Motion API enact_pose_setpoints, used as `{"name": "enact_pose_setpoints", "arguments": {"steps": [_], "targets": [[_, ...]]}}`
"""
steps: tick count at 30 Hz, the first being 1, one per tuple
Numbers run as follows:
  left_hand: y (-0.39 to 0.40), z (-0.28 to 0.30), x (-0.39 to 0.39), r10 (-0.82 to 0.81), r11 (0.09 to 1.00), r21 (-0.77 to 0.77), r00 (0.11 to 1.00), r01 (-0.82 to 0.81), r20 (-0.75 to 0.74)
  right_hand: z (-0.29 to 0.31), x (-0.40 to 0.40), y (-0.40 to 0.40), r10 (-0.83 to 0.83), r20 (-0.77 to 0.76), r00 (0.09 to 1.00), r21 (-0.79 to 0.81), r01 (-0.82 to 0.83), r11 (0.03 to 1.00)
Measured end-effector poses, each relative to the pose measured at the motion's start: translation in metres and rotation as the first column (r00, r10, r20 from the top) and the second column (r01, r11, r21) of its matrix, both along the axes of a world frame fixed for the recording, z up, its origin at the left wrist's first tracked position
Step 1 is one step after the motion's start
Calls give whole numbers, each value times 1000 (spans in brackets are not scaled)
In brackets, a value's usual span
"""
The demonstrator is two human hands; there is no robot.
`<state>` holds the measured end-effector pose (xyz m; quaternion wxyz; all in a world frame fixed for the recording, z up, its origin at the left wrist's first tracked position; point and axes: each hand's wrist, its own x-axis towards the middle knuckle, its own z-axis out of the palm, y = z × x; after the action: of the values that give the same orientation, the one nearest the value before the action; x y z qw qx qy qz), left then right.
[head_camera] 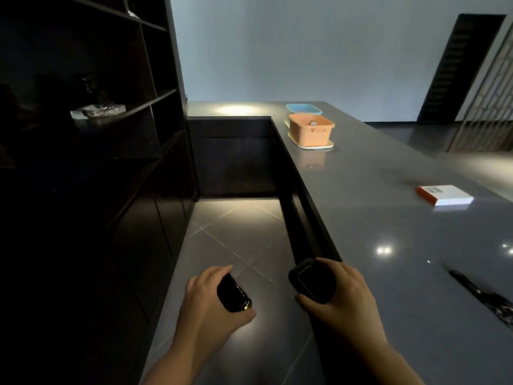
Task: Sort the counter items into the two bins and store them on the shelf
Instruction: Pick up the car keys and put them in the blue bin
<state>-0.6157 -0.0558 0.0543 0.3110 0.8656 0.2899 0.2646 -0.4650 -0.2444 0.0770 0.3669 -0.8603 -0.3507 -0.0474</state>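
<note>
Shelving [116,112] fills the nine o'clock side, and the grey table [388,218] runs from five toward one o'clock, carrying an orange bin [311,130] just before a blue bin [303,108], a white-and-orange box [444,194] at three and a dark tool [483,295] at four. At six o'clock, left hand [206,304] fingers grip a black device [234,294], and right hand [340,293] fingers curl round another dark device [311,282] at the table's edge.

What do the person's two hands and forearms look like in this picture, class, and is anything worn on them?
The left hand and the right hand are both bare: no gloves, and no rings or watch that show. The forearms are bare too, with no sleeves in view down to the bottom edge of the picture. The fingers carry no marks that can be made out in this dim light.
</note>
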Motion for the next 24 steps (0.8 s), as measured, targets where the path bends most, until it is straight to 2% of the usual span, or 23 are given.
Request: {"name": "enact_pose_setpoints", "arguments": {"steps": [9,15,18,24], "targets": [[141,-19,132,-74,996,-50,997,75,32,-18,114,123,-115,-5,993,-24,115,993],[251,-11,219,-136,991,-12,989,136,53,-6,189,224,-204,-20,979,6,204,979],[295,-8,254,-122,992,-19,992,122,20,0,222,263,-203,-33,979,-34,202,979],[368,-19,330,-114,991,-60,992,116,46,-9,303,334,-237,-39,971,-4,237,971]]}}
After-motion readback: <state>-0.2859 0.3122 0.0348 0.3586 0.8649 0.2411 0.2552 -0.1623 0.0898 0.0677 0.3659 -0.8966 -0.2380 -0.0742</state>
